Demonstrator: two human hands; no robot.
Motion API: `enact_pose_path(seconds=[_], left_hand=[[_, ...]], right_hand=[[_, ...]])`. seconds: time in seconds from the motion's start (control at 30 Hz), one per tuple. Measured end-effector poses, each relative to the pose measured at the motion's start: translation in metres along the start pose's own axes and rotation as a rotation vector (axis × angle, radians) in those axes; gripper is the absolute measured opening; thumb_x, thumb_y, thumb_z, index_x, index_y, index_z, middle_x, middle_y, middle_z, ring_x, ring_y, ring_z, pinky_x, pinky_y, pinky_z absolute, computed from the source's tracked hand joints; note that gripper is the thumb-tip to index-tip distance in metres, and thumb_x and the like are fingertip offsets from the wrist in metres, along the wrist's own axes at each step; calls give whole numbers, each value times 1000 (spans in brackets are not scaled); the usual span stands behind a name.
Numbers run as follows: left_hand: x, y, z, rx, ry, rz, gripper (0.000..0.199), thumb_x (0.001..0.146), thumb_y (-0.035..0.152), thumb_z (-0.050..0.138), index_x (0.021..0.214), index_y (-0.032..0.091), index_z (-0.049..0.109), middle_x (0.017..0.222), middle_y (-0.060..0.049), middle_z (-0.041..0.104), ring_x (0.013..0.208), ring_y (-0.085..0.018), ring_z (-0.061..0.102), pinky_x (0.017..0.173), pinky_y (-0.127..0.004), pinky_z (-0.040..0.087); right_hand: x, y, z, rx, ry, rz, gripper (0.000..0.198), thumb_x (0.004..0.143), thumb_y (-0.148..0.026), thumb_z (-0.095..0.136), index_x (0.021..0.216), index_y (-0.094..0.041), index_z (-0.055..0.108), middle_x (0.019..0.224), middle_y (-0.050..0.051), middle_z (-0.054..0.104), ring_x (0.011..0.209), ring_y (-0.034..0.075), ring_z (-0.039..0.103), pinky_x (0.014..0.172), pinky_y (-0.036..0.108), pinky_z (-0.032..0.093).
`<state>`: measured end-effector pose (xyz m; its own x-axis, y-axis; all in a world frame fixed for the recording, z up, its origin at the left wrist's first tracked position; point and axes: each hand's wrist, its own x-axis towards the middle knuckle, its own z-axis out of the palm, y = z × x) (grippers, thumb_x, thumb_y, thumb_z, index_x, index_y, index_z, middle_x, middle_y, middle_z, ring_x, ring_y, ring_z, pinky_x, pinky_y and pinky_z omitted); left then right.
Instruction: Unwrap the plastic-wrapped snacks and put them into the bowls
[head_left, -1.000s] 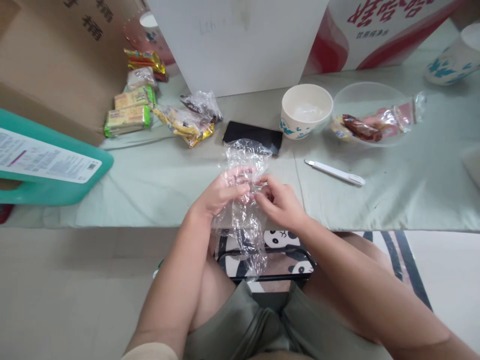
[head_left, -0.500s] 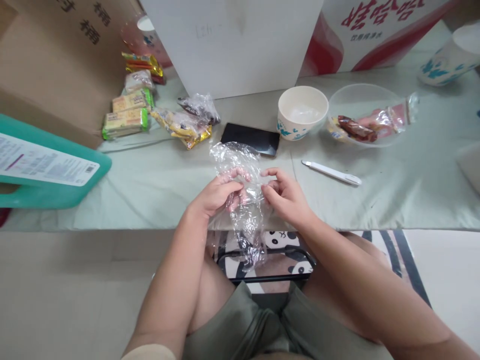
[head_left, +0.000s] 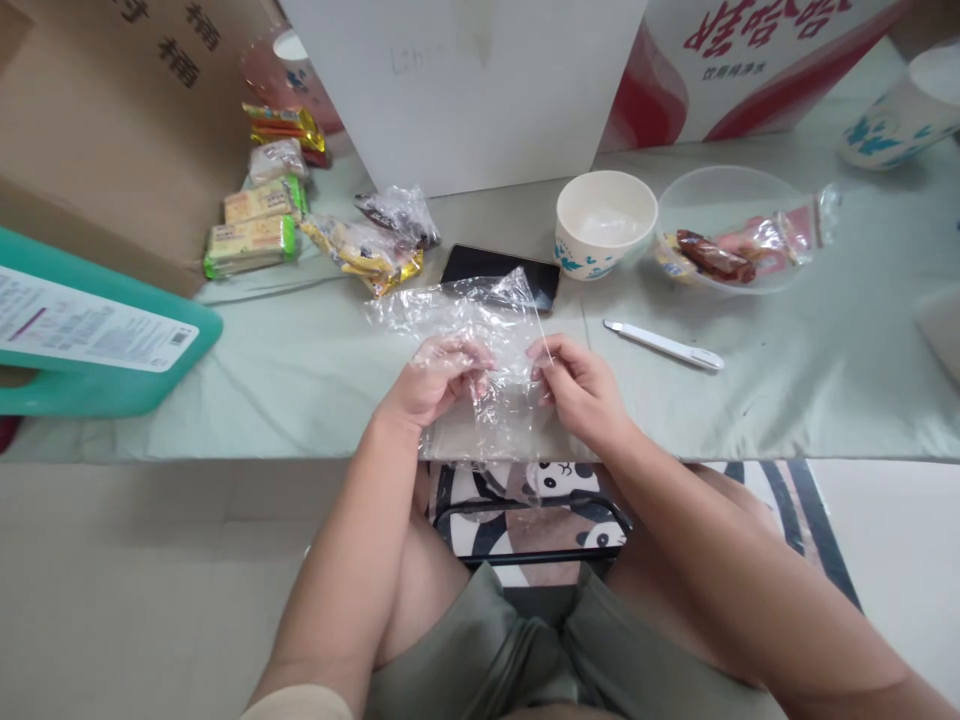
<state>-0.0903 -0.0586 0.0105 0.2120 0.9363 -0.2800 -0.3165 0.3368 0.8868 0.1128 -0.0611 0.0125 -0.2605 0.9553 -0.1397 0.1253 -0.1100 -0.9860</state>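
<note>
"Counter (head_left: pixel 300 360) stretching wide, and clear plastic (head_left: pixel 513 388) reaches past its near edge!"

"Who's got it?"

"Left hand (head_left: pixel 437 380) gripping the plastic, right hand (head_left: pixel 581 388) pinching its side, both over the counter, near that edge."

"Anything smaller?"

"Phone (head_left: pixel 484 262) mid-counter; slim white cutter (head_left: pixel 664 346) toward the counter's right."

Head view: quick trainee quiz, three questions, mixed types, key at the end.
1. True or false: the left hand and the right hand are both on the clear plastic film.
2. Which thing does the film partly overlap in this view? A) green container; B) phone; C) white pen-like tool.
3. Fill in: the leaf-patterned bowl stands between the phone and the ___ bowl, which has packets in it.

Key: 1. True. 2. B. 3. Clear.
</note>
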Motion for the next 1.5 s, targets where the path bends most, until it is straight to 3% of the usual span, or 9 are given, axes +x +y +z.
enact_pose_path(seconds=[0.2, 0.4, 0.53, 0.63, 0.83, 1.1, 1.5], left_hand=[[-1, 4, 3, -5, 8, -40, 18, 59, 22, 84, 68, 15, 70, 61, 1, 65, 48, -11, 60, 49, -24, 47], [-1, 5, 2, -59, 0, -5, 19, 56, 22, 78, 71, 16, 70, 70, -1, 66, 55, -13, 61, 54, -26, 50], [-1, 4, 0, -113, 45, 51, 27, 63, 41, 75, 72, 16, 73, 75, -6, 71, 64, -17, 64, 59, -31, 55], [-1, 3, 0, -94, 101, -3, 34, 68, 51, 73, 68, 17, 70, 73, -6, 70, 66, -19, 64, 61, -32, 56], [-2, 3, 3, 10, 47, -21, 33, 58, 36, 91, 69, 15, 69, 70, 0, 63, 65, -12, 59, 64, -25, 52], [-1, -3, -4, 91, -29, 15, 30, 65, 34, 90, 77, 15, 70, 73, 1, 61, 64, -8, 54, 60, -21, 43], [0, 2, 4, 187, 16, 15, 35, 61, 39, 89, 73, 16, 65, 69, 1, 57, 59, -10, 47, 56, -23, 37]], right_hand=[[1, 5, -1, -8, -44, -55, 9, 76, -20, 43, 73, -23, 50, 61, -3, 51, 57, 12, 50, 60, 28, 38], [0, 0, -3, 14, -44, 47, 11, 80, -27, 46, 78, -23, 56, 60, -3, 53, 59, 14, 51, 60, 28, 38], [-1, -5, -5, 20, -78, 33, 26, 89, -41, 45, 81, -22, 60, 59, -2, 55, 59, 14, 51, 61, 29, 39], [-1, -6, -5, -26, -75, 3, 30, 91, -45, 46, 75, -22, 57, 60, -2, 54, 59, 14, 50, 61, 29, 39], [0, -3, -2, -89, -92, 18, 23, 85, -40, 53, 71, -22, 51, 62, -3, 51, 58, 11, 46, 58, 28, 36], [0, -1, -2, -122, -109, 28, 19, 85, -39, 53, 78, -22, 53, 65, -2, 53, 60, 11, 48, 59, 29, 36], [0, -1, -2, -233, -120, -36, 15, 85, -32, 52, 80, -20, 60, 73, 0, 59, 67, 13, 51, 65, 30, 38]])
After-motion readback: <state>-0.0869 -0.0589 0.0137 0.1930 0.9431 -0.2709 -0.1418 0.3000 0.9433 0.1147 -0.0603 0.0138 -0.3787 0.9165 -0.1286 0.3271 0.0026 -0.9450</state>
